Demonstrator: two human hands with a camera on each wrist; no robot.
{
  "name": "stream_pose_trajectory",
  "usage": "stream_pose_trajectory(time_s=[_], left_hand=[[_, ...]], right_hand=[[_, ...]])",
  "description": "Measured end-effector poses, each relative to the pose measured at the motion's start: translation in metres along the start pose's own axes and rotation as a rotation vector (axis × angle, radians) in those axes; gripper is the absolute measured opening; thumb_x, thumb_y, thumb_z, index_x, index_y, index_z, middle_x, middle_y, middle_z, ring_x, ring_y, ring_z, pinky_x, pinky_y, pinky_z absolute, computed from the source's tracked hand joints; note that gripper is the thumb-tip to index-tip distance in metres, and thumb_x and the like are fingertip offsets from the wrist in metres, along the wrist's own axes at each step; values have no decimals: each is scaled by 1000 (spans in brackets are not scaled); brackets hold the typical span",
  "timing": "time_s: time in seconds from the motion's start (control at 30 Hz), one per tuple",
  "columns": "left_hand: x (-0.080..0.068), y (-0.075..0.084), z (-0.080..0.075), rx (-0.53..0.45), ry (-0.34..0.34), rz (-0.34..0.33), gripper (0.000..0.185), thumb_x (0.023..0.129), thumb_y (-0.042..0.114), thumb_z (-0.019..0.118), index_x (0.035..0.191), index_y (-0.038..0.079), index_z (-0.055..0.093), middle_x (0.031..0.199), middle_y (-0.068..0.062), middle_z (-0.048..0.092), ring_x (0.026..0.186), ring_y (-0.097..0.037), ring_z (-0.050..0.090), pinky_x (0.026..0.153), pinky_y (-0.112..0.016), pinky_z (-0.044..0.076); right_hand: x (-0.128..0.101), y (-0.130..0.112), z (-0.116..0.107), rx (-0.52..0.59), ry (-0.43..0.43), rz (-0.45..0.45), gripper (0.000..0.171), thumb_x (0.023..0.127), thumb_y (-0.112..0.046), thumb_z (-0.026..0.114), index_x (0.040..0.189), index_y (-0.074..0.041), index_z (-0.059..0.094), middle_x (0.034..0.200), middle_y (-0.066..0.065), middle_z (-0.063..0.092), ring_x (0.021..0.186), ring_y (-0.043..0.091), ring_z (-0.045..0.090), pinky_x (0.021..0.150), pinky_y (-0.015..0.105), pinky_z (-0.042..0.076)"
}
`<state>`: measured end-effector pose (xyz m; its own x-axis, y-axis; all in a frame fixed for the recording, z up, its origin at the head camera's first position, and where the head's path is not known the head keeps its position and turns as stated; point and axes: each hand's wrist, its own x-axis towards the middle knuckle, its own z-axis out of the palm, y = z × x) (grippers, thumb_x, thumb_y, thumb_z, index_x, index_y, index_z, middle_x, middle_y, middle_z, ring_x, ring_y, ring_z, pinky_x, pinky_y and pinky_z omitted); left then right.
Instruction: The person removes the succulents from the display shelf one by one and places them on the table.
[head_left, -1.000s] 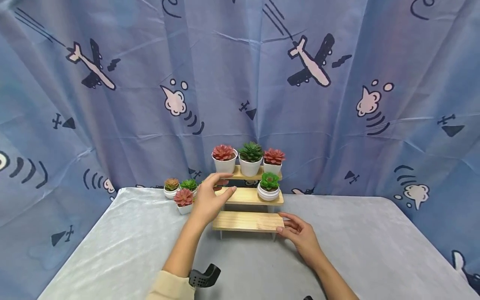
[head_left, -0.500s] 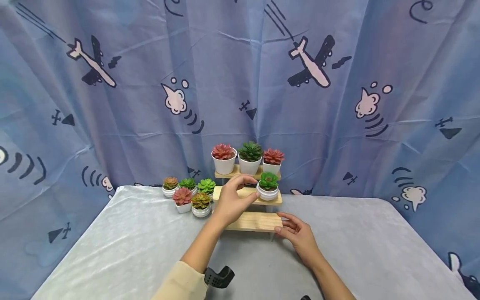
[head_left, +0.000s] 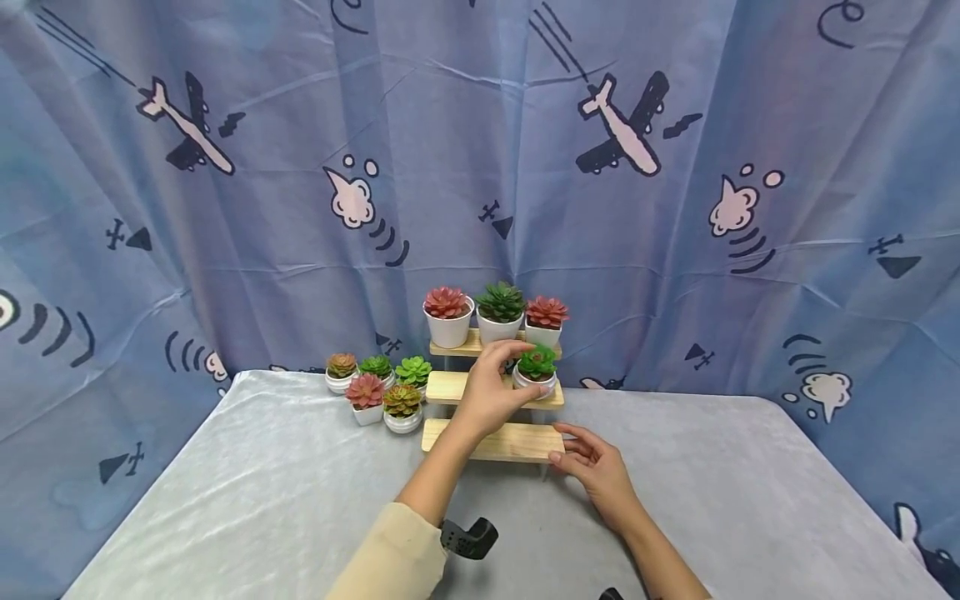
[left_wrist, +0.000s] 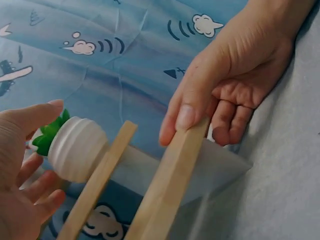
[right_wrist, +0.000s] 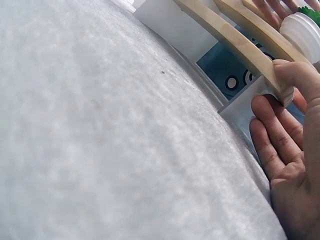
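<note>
1. Tabletop (head_left: pixel 247 508) carries the stepped wooden shelf (head_left: pixel 491 442) at 12 o'clock.
2. My right hand (head_left: pixel 596 471) pinches the lowest step's right end, thumb on top.
3. My left hand (head_left: pixel 491 392) cups the green succulent pot (head_left: pixel 536 372) on the middle step, fingers curled round it.

A blue curtain (head_left: pixel 300 208) printed with airplanes and little clouds hangs behind a table covered in a pale grey cloth (head_left: pixel 247 500). Three potted succulents stand in a row along the back: a red one (head_left: pixel 447 316), a dark green one (head_left: pixel 500 312) and another red one (head_left: pixel 547 320). On the cloth to the left sits a cluster of five small pots: brownish (head_left: pixel 341 372), green (head_left: pixel 376 369), bright green (head_left: pixel 413 372), pink-red (head_left: pixel 365 397) and yellow-brown (head_left: pixel 402 407).
</note>
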<state>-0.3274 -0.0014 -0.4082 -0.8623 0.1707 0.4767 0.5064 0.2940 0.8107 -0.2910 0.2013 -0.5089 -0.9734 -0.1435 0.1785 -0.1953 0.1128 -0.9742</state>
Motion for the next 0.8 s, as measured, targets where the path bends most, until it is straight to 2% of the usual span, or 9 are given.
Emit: stream_pose_trajectory(time_s=[0.2,0.43,0.67,0.8], left_hand=[[0,-4,10,44,9,-4,58,80,17,86,133,16,64,143,-11,53,131,-28,54,103,-46,52],[-4,-7,18,60,61,-20,54,81,17,85,132,20,66,141,-11,55,128,-27,57,97,-42,56],[-7,-10,31,161,158,8,55,80,20,87,131,23,66,136,-9,61,126,-27,61,105,-44,53],[-8,-9,33,168,183,26,54,79,18,87,129,21,68,133,-9,63,124,-25,63,105,-42,53]], right_hand=[[1,0,1,-10,1,8,52,92,-6,72,140,4,54,115,24,69,88,6,73,79,25,62],[1,0,2,-6,2,8,53,91,-5,73,140,4,54,114,23,70,88,5,73,79,24,62],[1,-1,1,-14,9,16,54,91,-6,73,140,4,54,111,17,72,88,5,73,79,24,62],[0,0,0,-23,7,13,53,92,-8,73,140,4,54,112,17,72,89,5,73,79,24,62]])
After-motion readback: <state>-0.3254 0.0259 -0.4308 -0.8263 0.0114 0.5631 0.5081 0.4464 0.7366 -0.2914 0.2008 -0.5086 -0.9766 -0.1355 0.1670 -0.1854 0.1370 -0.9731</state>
